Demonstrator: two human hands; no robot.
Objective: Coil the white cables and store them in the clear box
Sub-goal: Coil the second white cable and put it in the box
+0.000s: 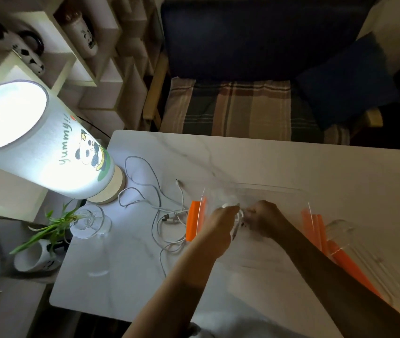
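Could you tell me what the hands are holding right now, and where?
Both the left hand and right hand pinch a coiled white cable over the clear box; the exact grip is blurred.

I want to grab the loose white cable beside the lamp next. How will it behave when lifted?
Probably floppy: the loose white cable lies in slack, wandering loops on the table. It looks thin, so likely light. Its loops cross near the orange latch, so it may snag or drag tangled.

Marble table (pixel 291 167): cables (pixel 143 191), clear box (pixel 267 189), lamp (pixel 47 147).
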